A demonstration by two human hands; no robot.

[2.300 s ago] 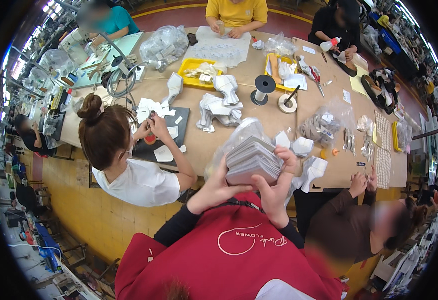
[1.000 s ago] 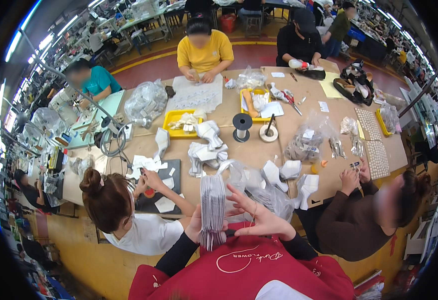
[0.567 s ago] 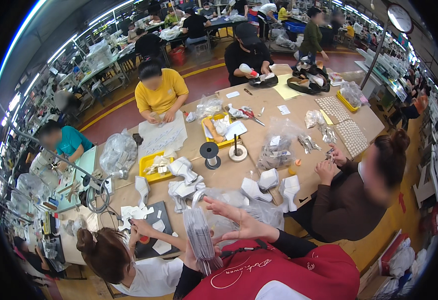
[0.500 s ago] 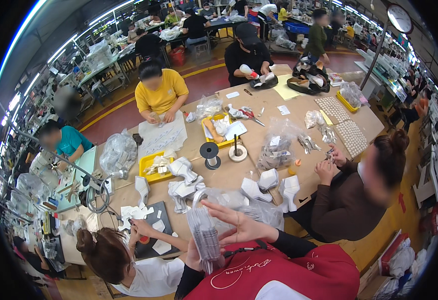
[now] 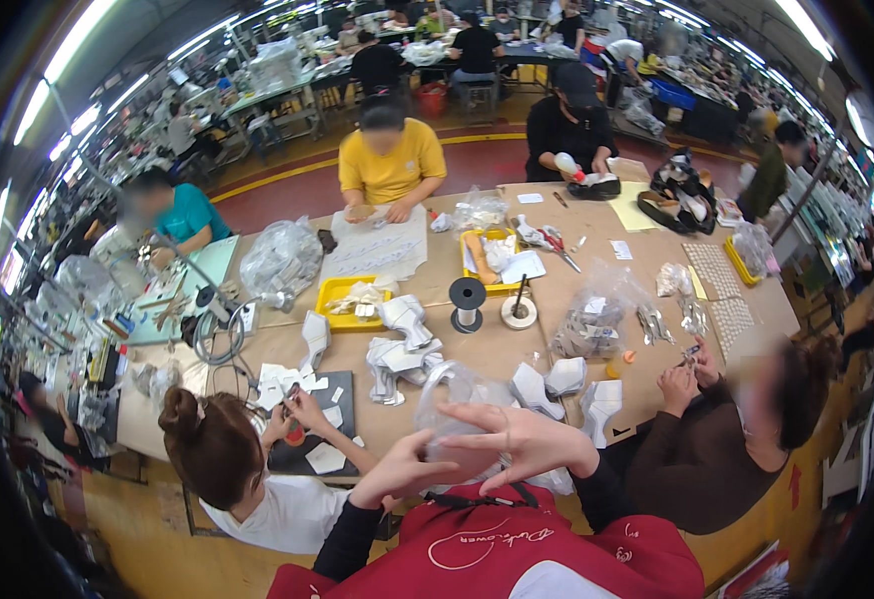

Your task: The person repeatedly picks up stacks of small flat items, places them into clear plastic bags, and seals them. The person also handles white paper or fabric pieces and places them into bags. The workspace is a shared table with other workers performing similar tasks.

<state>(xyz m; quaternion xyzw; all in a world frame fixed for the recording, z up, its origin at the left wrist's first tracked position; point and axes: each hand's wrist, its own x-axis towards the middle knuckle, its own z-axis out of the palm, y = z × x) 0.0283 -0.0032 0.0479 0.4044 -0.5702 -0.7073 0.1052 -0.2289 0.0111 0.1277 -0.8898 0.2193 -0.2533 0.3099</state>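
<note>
Close in front of me is a clear, rounded plastic bundle (image 5: 445, 397), partly hidden by my hands; I cannot make out its exact kind. My left hand (image 5: 399, 469) curves around its lower left side. Across its front and right side reaches my right hand (image 5: 527, 439), fingers long and bent over the plastic. On the table just beyond lie white, angular folded pieces (image 5: 397, 364) in a pile. Similar white pieces (image 5: 601, 407) stand to the right of my hands.
A co-worker in white (image 5: 282, 529) sits close at my left over a dark cutting mat (image 5: 307, 454). Another in brown (image 5: 701, 449) sits at my right. The table holds a black spool (image 5: 467, 299), yellow trays (image 5: 329, 307), red-handled scissors (image 5: 560, 245) and a bagged grey bundle (image 5: 588, 324).
The bundle has turned from edge-on to face-on, and my left hand has come up beside it. My view has swung left, so the table appears shifted rightward.
</note>
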